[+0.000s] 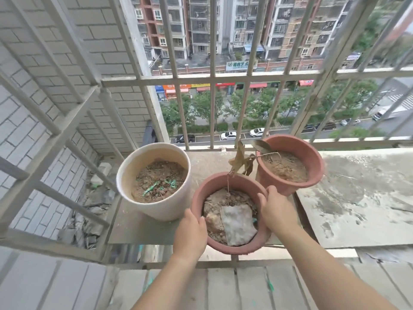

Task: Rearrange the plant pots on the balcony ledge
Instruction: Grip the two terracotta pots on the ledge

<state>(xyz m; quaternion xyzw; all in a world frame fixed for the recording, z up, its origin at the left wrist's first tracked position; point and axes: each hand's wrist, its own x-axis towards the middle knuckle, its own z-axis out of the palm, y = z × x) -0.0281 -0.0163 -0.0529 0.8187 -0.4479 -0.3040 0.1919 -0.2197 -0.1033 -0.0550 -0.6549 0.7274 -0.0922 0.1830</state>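
Three pots stand on the concrete ledge (362, 198). The nearest is a terracotta pot (214, 184) with dry soil, a grey slab and a thin stem carrying withered leaves. My left hand (190, 231) grips its left rim and my right hand (277, 209) grips its right rim. A white pot (125, 175) filled with soil and green bits sits to its left, close by. A second terracotta pot (312, 162) with a dried stalk stands behind and to the right, nearly touching my right hand.
A grey metal railing (212, 78) cages the ledge in front and on the left. Debris lies below the bars at the left (93, 211). A street with cars lies far below. The ledge surface to the right is bare, stained concrete.
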